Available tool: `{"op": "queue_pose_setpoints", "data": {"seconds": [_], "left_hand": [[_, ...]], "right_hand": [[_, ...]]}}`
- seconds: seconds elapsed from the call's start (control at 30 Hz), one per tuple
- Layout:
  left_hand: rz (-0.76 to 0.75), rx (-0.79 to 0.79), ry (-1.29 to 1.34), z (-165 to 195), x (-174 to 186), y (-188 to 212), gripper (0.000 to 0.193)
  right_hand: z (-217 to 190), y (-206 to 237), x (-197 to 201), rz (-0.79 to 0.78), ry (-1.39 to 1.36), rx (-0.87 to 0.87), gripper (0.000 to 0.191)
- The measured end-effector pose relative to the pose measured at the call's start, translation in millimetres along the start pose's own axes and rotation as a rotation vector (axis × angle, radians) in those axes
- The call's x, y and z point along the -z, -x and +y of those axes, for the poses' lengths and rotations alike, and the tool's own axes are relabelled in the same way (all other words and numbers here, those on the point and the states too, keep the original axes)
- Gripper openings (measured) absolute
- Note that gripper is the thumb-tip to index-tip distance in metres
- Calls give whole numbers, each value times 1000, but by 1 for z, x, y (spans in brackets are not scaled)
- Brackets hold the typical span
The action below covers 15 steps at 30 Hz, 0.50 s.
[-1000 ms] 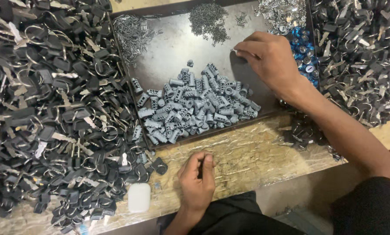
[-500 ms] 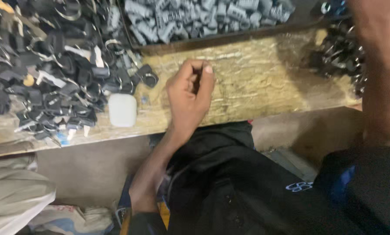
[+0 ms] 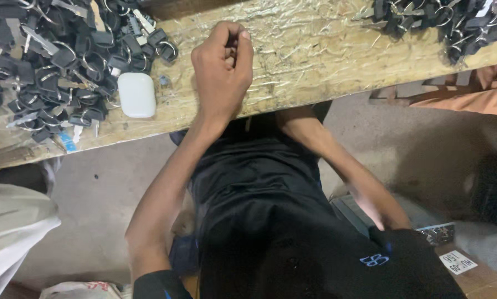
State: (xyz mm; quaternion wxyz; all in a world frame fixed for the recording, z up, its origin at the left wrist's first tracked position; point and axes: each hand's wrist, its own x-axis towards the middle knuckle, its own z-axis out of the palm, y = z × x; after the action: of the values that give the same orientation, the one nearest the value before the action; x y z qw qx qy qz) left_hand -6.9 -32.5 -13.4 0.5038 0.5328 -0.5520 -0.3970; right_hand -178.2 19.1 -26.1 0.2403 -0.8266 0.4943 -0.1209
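My left hand (image 3: 222, 65) rests on the rough wooden bench top (image 3: 326, 61), fingers curled in with the thumb pressed against the fingertips; nothing shows between them. To its left lies a heap of black key heads with metal rings and blades (image 3: 54, 61), about a hand's width away. My right hand (image 3: 377, 207) is down below the bench beside my lap, blurred by motion, next to a low box with metal parts (image 3: 437, 232). Whether it holds anything cannot be made out. My black shirt (image 3: 270, 221) fills the lower middle.
A small white rounded case (image 3: 136, 94) lies near the bench's front edge beside the heap. A second heap of black key parts (image 3: 448, 22) sits at the top right. White cloth (image 3: 10, 221) is at the lower left and orange fabric (image 3: 470, 97) at the right.
The view has tilted down from the tray of grey parts to the bench edge and my lap. My right hand has left the tray and dropped below the bench. My left hand stays put.
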Motion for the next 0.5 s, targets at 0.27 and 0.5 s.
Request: {"op": "queue_pose_setpoints", "data": {"seconds": [0.27,0.5], "left_hand": [[-60,-258,-255,22,16,11,3],[-129,-13,-414,29,27,24,4]], "right_hand": [[31,-66,-2,31,29,-55,41],[91,-28,-6,-112,9,-102,41]]}}
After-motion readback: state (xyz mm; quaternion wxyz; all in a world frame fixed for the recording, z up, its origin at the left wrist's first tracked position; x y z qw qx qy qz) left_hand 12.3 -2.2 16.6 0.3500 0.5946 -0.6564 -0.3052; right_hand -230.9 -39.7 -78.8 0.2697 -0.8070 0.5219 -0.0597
